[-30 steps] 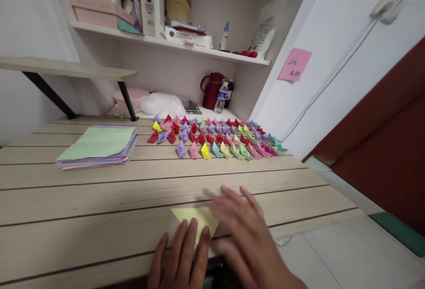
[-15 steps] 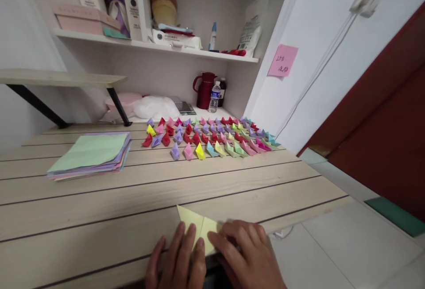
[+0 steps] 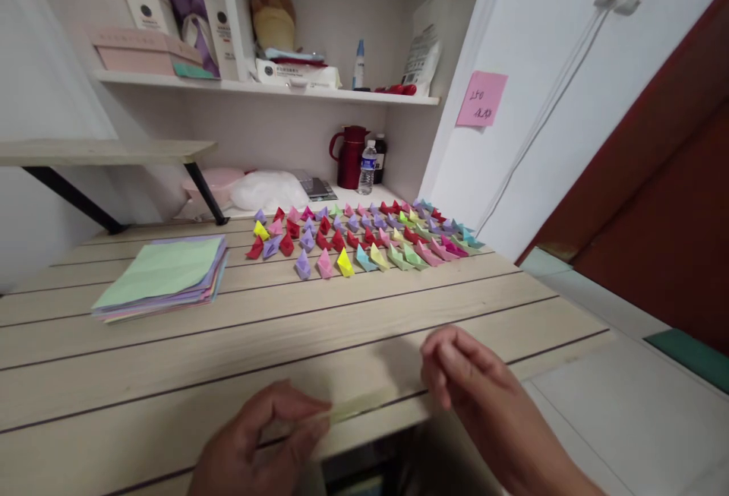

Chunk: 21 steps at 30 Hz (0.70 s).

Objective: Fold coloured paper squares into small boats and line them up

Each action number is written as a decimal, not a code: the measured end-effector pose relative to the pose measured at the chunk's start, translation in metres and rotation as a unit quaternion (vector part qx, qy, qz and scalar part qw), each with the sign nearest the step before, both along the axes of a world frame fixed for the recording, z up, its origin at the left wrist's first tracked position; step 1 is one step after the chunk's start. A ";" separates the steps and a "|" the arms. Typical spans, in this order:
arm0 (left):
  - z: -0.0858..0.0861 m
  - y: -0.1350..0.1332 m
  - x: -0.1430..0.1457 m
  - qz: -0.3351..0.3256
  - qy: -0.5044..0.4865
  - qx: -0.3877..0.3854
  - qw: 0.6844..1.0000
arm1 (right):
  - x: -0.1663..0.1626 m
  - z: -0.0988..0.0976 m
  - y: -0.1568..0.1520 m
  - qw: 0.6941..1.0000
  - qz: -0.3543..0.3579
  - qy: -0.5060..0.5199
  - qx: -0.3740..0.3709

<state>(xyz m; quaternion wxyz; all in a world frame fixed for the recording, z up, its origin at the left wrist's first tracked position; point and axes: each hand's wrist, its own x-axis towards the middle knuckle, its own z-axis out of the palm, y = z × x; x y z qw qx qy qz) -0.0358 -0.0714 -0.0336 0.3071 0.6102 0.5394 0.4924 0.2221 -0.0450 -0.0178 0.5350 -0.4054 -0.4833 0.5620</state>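
A pale yellow folded paper [image 3: 364, 405] is lifted just off the front edge of the wooden table [image 3: 285, 329] and shows nearly edge-on. My left hand [image 3: 256, 443] pinches its left end between thumb and fingers. My right hand [image 3: 467, 374] hovers just right of the paper's other end with its fingers curled in, and I see nothing in it. Behind, several small folded paper boats [image 3: 364, 241] in red, purple, pink, yellow and green stand in rows. A stack of coloured paper sheets [image 3: 162, 276] lies at the left.
A dark red jug [image 3: 350, 156] and a water bottle [image 3: 368, 168] stand at the back under a wall shelf [image 3: 267, 87] of boxes and bottles. A wooden side shelf [image 3: 102, 150] juts out at the left. A pink note [image 3: 481, 99] sticks on the right wall.
Both hands were pressing the yellow paper flat on the table. Now the left hand has lifted it by one end, and the right hand has drawn off to the right.
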 end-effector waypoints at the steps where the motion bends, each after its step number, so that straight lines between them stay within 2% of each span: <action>1: 0.013 0.010 -0.002 -0.050 -0.055 -0.126 0.989 | -0.002 0.008 0.014 0.998 0.001 0.056 -0.037; 3: 0.032 0.033 -0.001 -0.139 -0.209 -0.242 0.937 | -0.012 0.020 0.044 0.984 0.047 0.132 -0.106; 5: 0.041 0.056 0.005 -0.207 -0.321 -0.274 0.883 | -0.025 0.024 0.072 0.971 0.085 0.154 -0.162; 7: 0.039 0.074 0.012 -0.244 -0.384 -0.270 0.849 | -0.041 0.021 0.092 0.964 0.113 0.158 -0.181; 10: 0.026 0.085 0.019 -0.272 -0.418 -0.250 0.830 | -0.062 0.008 0.102 0.952 0.146 0.182 -0.196; 14: 0.018 0.081 0.018 -0.283 -0.435 -0.241 0.820 | -0.077 0.000 0.091 0.943 0.159 0.229 -0.182; 21: 0.024 0.075 0.013 -0.280 -0.447 -0.229 0.818 | -0.079 0.007 0.073 0.944 0.229 0.239 -0.021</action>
